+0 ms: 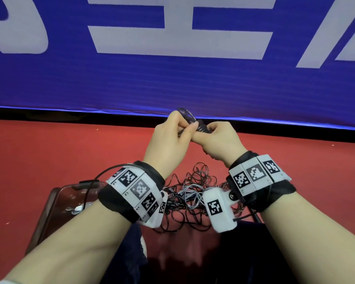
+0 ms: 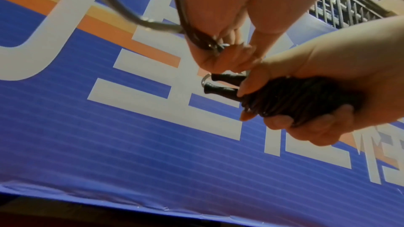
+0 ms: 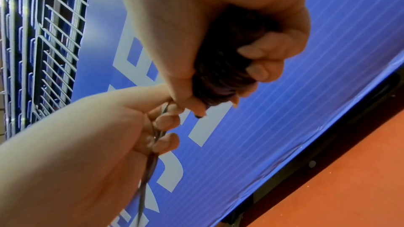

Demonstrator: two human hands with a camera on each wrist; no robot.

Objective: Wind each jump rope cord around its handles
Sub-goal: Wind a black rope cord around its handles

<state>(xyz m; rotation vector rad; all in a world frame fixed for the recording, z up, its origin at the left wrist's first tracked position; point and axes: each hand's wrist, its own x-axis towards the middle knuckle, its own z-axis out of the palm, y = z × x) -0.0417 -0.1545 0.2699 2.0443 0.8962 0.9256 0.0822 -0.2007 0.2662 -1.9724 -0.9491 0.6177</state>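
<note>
My right hand (image 1: 217, 138) grips a pair of black jump rope handles (image 2: 225, 84) with dark cord wound thickly round them (image 2: 292, 97); the same bundle shows in the right wrist view (image 3: 223, 65). My left hand (image 1: 172, 136) pinches the loose end of the dark cord (image 2: 196, 39) right beside the bundle, its fingers curled round the strands (image 3: 157, 135). A short loop of cord (image 1: 186, 113) sticks up above the left hand. Both hands are raised in front of me, touching each other.
A tangled pile of more cords (image 1: 193, 191), dark and grey, lies on the red floor (image 1: 49, 150) below my wrists. A clear container (image 1: 70, 201) sits at the lower left. A blue banner (image 1: 172, 78) stands ahead, and a metal railing (image 3: 43, 40) rises above it.
</note>
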